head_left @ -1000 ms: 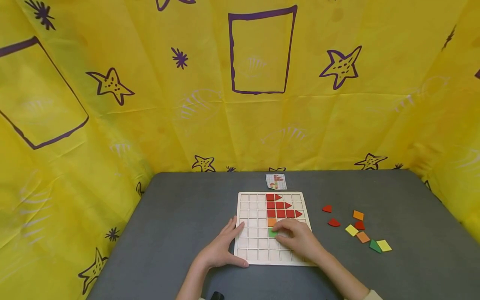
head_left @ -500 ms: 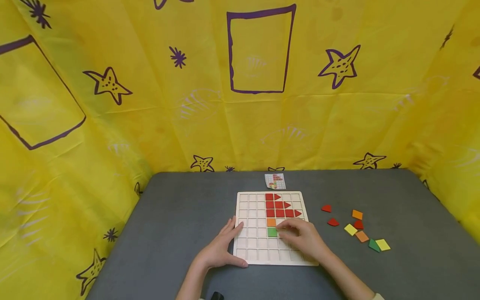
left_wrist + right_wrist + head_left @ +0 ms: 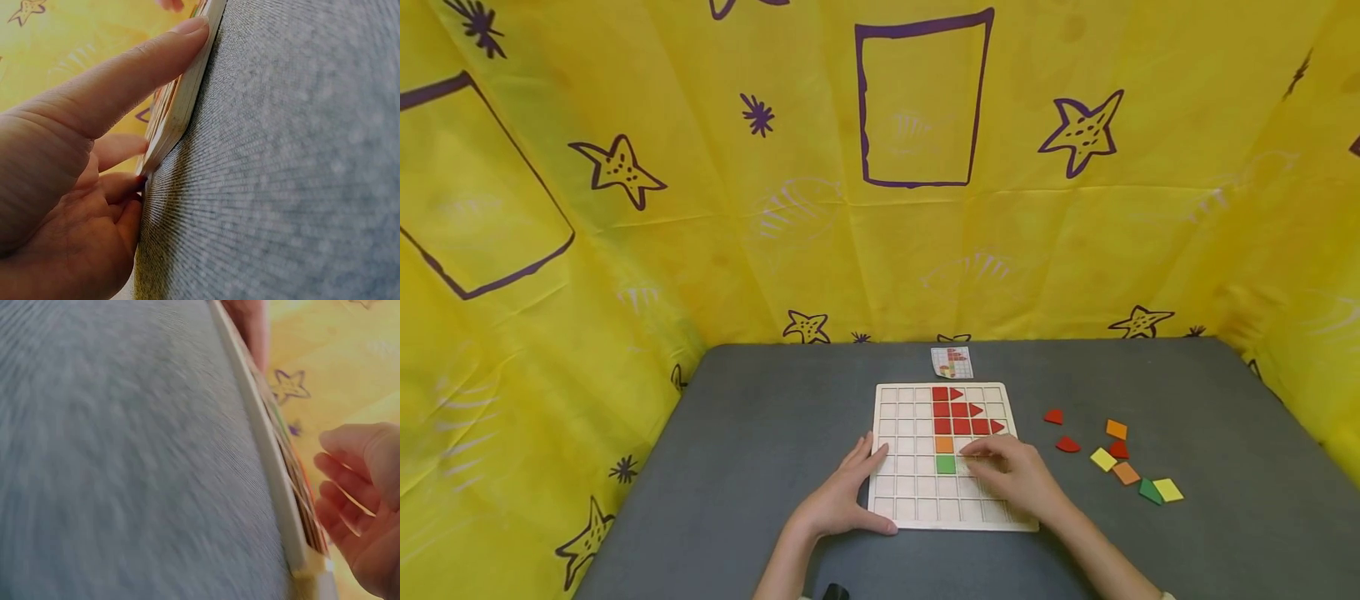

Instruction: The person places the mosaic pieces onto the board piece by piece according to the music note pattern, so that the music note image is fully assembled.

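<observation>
A pale wooden grid board (image 3: 906, 485) lies on the table, bearing several red squares and triangles (image 3: 961, 427), an orange square (image 3: 944, 444) and, below that, a green square (image 3: 946, 464). My left hand (image 3: 837, 502) steadies the board's near left corner, thumb along the front edge and fingers at the left side. The left wrist view shows that thumb (image 3: 131, 75) lying straight against the board edge (image 3: 181, 109). Just right of the green square hovers my right hand (image 3: 1017, 477); in the right wrist view its loosely bent fingers (image 3: 340, 481) hold nothing visible, apart from the board (image 3: 278, 475).
Right of the board lie loose tiles: red ones (image 3: 1067, 444), orange ones (image 3: 1126, 473), yellow ones (image 3: 1103, 459) and a green one (image 3: 1150, 491). Behind the board is a small pattern card (image 3: 952, 363). A yellow printed curtain (image 3: 880, 250) stands behind the grey table (image 3: 775, 408).
My right hand has drawn back to the right from the green square, leaving it fully visible in its cell. The left hand has stayed at the board's corner.
</observation>
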`<state>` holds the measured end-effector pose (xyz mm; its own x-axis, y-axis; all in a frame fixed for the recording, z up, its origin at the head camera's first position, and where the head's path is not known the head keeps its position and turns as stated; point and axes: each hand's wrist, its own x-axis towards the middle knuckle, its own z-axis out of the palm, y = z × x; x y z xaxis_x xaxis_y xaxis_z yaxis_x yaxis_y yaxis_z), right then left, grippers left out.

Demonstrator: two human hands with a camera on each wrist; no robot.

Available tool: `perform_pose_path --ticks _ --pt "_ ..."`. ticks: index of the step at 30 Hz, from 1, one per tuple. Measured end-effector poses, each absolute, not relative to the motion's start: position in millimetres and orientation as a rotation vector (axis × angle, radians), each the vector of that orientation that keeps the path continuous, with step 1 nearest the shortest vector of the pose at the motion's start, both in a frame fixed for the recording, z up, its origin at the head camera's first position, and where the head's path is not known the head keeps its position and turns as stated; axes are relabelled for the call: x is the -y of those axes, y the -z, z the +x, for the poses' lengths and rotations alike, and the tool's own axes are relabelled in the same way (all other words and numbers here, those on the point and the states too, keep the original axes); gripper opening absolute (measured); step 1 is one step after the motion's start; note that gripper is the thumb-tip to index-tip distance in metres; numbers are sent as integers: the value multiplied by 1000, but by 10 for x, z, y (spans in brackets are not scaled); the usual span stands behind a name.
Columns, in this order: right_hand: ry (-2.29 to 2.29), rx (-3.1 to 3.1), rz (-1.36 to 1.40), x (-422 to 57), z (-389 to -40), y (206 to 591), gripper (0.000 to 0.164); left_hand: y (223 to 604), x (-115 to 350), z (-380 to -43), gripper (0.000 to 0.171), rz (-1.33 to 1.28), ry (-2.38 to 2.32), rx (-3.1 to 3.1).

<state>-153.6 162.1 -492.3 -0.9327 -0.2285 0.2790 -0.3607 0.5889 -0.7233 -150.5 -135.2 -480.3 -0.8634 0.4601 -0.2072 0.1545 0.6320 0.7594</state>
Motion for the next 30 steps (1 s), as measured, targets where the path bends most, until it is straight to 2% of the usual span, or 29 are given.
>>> perform_pose_path --ticks 6,13,18,24,30 --pt "-1268 2681 142 -1996 -1537 4841 17 4795 1343 -1501 111 472 -1106 -2468" --pt "-1001 2620 -18 -2707 -1556 4793 20 4776 1336 -1499 111 458 -1111 -2454" --pt "-891 2707 -114 -3119 -1557 4821 28 4776 1341 -1497 111 466 -1103 -2461" --pt "-893 2809 -179 -3288 -1582 4882 40 4784 1338 -1500 112 470 -1095 -2471" --pt "-890 2819 -182 -3267 -1607 4890 41 4789 1334 -1498 111 476 -1087 -2482"
